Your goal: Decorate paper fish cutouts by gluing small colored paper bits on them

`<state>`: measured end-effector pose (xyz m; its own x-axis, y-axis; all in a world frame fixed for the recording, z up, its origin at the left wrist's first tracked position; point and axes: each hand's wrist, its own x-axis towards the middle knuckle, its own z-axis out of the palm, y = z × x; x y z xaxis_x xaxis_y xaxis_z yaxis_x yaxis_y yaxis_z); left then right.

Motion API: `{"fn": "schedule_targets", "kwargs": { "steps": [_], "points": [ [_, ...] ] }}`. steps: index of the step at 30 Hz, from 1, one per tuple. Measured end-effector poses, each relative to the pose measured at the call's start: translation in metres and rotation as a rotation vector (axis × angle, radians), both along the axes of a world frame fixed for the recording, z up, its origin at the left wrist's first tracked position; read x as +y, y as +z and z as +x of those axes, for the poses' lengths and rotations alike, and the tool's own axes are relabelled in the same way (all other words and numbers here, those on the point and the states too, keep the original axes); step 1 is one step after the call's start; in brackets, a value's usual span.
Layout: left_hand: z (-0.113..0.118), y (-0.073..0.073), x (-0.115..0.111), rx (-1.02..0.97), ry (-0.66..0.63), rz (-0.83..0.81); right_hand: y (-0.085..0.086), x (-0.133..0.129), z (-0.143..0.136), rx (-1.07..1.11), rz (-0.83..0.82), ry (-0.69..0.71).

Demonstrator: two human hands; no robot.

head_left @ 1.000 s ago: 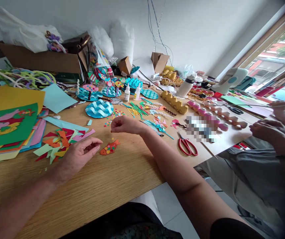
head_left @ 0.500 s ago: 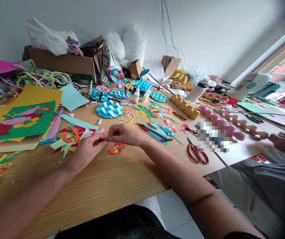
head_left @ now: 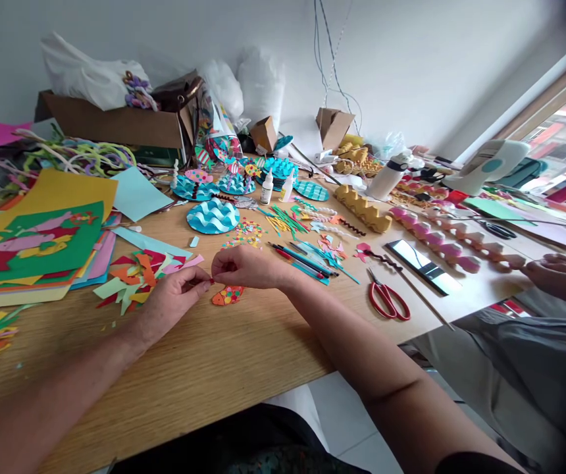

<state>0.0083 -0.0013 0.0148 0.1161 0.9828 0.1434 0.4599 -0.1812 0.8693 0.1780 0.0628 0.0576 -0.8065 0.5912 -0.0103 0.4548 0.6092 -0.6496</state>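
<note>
My left hand [head_left: 180,295] is closed in a pinch, with a tiny red bit showing at its fingertips. Right beside it, my right hand [head_left: 247,266] is also pinched, its fingertips almost touching the left ones; what it holds is too small to make out. Just below my right hand an orange paper fish [head_left: 227,295] with coloured dots lies on the wooden table [head_left: 174,388]. Cut paper scraps [head_left: 137,275] are heaped behind my left hand, and small coloured dots [head_left: 246,232] lie beyond my right hand.
Red-handled scissors [head_left: 388,299], pencils [head_left: 303,260] and a phone [head_left: 422,264] lie to the right. A blue wavy disc [head_left: 212,216] and glue bottles [head_left: 266,189] stand farther back. Paper sheets [head_left: 41,240] are stacked left. Another person's hand [head_left: 557,280] is at the right edge.
The whole view has shifted slightly, so things sit a little farther left. A tiny red bit now shows between my fingertips. My hands remain close together.
</note>
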Motion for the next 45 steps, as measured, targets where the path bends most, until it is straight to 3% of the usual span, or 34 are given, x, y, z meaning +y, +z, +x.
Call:
{"fn": "schedule_targets", "kwargs": {
  "steps": [10, 20, 45],
  "points": [
    [-0.001, -0.003, 0.000, 0.079, -0.030, 0.033, 0.003, 0.005, 0.005, -0.066, 0.038, 0.015],
    [-0.002, -0.011, -0.006, 0.401, -0.260, 0.401, 0.009, 0.008, 0.015, -0.379, 0.130, 0.114],
    [-0.005, -0.013, -0.005, 0.480, -0.295, 0.377, 0.004, 0.005, 0.006, -0.537, 0.220, 0.101]
  ]
}}
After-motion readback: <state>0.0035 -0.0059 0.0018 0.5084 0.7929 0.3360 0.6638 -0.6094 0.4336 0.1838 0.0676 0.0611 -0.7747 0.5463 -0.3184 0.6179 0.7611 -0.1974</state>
